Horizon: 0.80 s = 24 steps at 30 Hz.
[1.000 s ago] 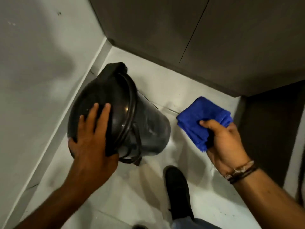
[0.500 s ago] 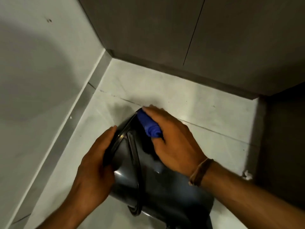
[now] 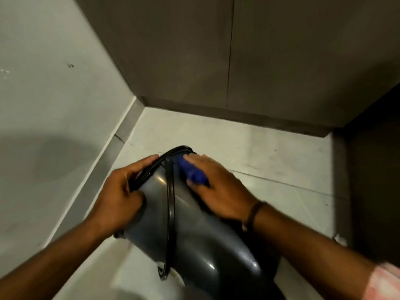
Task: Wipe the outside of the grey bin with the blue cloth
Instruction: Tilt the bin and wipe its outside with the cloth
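Note:
The grey bin (image 3: 201, 241) is tipped on its side above the floor, its rim pointing away from me and its black handle (image 3: 170, 213) lying across the body. My left hand (image 3: 121, 195) grips the bin's rim on the left. My right hand (image 3: 218, 187) presses the blue cloth (image 3: 193, 172) flat against the upper side of the bin near the rim. Most of the cloth is hidden under my fingers.
A white wall (image 3: 54, 94) with a grey skirting strip stands close on the left. Brown cabinet doors (image 3: 238, 50) close the corner ahead, and a dark panel (image 3: 372, 169) stands on the right. Pale floor tiles (image 3: 249, 148) lie beyond the bin.
A second ago the cloth was held away from the bin, which stood upright-ish under my left palm. Since then the bin was tipped over and my right hand pressed the cloth onto its side.

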Available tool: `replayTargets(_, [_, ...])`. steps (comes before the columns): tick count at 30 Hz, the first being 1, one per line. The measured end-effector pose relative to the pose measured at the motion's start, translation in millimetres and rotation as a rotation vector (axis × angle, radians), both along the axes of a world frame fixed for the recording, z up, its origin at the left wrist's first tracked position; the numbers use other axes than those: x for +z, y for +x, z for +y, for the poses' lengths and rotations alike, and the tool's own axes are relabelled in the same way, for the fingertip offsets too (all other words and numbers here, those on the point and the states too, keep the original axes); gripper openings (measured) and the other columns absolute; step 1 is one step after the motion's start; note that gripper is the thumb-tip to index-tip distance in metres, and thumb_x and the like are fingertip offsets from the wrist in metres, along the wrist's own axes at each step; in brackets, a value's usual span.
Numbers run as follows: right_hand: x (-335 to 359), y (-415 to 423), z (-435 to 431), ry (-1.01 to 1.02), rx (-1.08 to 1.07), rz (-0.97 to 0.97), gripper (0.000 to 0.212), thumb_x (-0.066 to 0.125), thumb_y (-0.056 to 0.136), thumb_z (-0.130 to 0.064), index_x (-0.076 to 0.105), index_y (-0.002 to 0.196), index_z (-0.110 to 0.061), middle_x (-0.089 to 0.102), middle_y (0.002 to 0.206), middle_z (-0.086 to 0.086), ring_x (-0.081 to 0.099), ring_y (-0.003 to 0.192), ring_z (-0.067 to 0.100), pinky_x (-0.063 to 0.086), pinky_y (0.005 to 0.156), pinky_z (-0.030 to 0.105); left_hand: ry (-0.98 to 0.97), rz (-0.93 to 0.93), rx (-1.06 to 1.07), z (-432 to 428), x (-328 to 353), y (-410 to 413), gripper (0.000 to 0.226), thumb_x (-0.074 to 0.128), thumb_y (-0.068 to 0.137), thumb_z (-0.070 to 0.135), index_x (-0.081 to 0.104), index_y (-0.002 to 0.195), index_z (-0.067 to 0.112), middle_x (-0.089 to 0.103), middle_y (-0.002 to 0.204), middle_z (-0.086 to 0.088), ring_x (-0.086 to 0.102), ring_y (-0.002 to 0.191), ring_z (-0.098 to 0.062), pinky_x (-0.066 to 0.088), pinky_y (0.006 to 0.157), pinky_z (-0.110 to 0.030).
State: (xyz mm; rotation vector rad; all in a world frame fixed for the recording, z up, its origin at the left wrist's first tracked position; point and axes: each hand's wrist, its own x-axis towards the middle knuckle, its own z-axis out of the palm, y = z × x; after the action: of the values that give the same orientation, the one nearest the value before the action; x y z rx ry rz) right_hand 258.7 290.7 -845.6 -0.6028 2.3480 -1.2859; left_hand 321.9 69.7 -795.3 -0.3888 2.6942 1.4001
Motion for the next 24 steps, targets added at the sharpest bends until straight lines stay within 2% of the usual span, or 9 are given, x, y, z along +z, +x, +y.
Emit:
replayTargets(2, [3.2,-25.7,3.1,-0.054,-0.078,-0.297,0.046,0.060,0.103,-0.022,0.055,0.148,-0.019,0.060,0.150,0.006,0.053,0.141,0.026,0.036,0.122,0.041,0.003,0.007,0.023,3.9,2.1,1.4,0.094,0.050,0.064,-0.034,0.064,0.139,0.021,0.066,0.132,0.018,0.051,0.124,0.019,0.045,0.108,-0.022])
replayTargets(4, [6.5,-28.9,5.4,-0.033,-0.063,-0.339,0.040,0.059,0.102,-0.020,0.060,0.142,-0.018,0.064,0.143,0.008,0.057,0.135,0.030,0.040,0.118,0.041,0.031,-0.018,0.055,7.5,4.2,3.2,0.094,0.049,0.063,-0.035,0.064,0.139,0.018,0.066,0.128,0.024,0.052,0.119,0.023,0.048,0.104,-0.022])
replayTargets(6, [7.7,-0.4,9.5,0.046,0.006,-0.137,0.055,0.061,0.100,-0.026,0.048,0.154,-0.024,0.050,0.160,0.002,0.041,0.150,0.023,0.025,0.127,0.033,0.045,-0.038,0.054,8.8,3.9,1.3,0.095,0.046,0.062,-0.036,0.065,0.138,0.017,0.065,0.120,0.038,0.057,0.111,0.024,0.054,0.093,-0.016])
replayTargets(8, [12.6,45.0,16.0,0.145,0.133,0.197,0.070,0.057,0.095,-0.033,0.033,0.161,-0.030,0.033,0.170,-0.001,0.023,0.159,0.024,0.012,0.130,0.037,0.045,-0.047,0.067,9.3,2.7,0.5,0.096,0.046,0.061,-0.036,0.066,0.137,0.020,0.063,0.111,0.047,0.061,0.107,0.021,0.057,0.080,-0.013])
replayTargets(11, [4.3,70.4,29.4,0.218,0.278,0.401,0.079,0.050,0.088,-0.033,0.022,0.162,-0.036,0.025,0.172,-0.006,0.012,0.161,0.024,0.006,0.129,0.044,0.012,-0.022,0.070,6.1,-1.4,-2.3,0.098,0.049,0.060,-0.033,0.067,0.136,0.026,0.069,0.110,0.039,0.063,0.114,0.013,0.060,0.085,-0.022])
replayTargets(13, [-1.4,52.1,37.1,0.104,0.182,0.238,0.070,0.053,0.097,-0.025,0.028,0.162,-0.034,0.029,0.171,-0.006,0.016,0.161,0.021,0.009,0.131,0.038,0.009,-0.013,0.069,5.0,-3.1,-2.6,0.097,0.051,0.060,-0.033,0.067,0.136,0.025,0.069,0.112,0.036,0.063,0.112,0.014,0.060,0.090,-0.027])
replayTargets(17, [-4.3,16.2,50.4,-0.033,-0.155,-0.273,0.051,0.057,0.104,-0.027,0.047,0.154,-0.029,0.053,0.157,-0.003,0.048,0.144,0.022,0.035,0.119,0.031,0.005,-0.008,0.100,5.7,-1.6,3.0,0.096,0.053,0.062,-0.032,0.068,0.135,0.028,0.072,0.111,0.031,0.065,0.104,0.014,0.061,0.090,-0.033])
replayTargets(21, [-4.0,69.7,58.2,0.163,0.166,0.258,0.079,0.060,0.092,-0.029,0.024,0.162,-0.038,0.028,0.171,-0.007,0.018,0.160,0.020,0.013,0.130,0.038,0.022,0.005,0.107,3.9,-1.3,6.0,0.094,0.053,0.063,-0.033,0.068,0.134,0.026,0.073,0.101,0.038,0.066,0.098,0.019,0.061,0.084,-0.024])
replayTargets(24, [-15.5,108.4,65.4,0.346,0.382,0.548,0.100,0.064,0.077,-0.035,0.014,0.163,-0.041,0.017,0.174,-0.009,0.006,0.163,0.025,0.003,0.130,0.047,0.053,0.014,0.110,1.3,-3.6,12.5,0.094,0.053,0.063,-0.033,0.068,0.135,0.024,0.071,0.118,0.026,0.063,0.112,0.014,0.060,0.093,-0.037])
